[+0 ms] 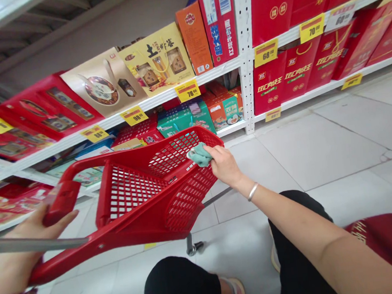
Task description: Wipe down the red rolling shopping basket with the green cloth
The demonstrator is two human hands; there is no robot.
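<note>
A red plastic shopping cart [138, 229] with lattice walls stands tilted across the view in front of me. My left hand [34, 229] is closed round its red handle [62, 201] at the left, partly behind a grey metal bar [35, 244]. At the cart's far end, my right hand [224, 163] pinches a crumpled green cloth [199, 155] against the upper rim. Through the lattice, no goods show in the basket.
White shelves [163, 94] with gift boxes [158, 60] and yellow price tags run behind the cart. Red boxes [276, 81] fill the right shelves. My knees [181, 284] are close below the cart, above the tiled floor [334, 138]. A caster [193, 248] shows underneath.
</note>
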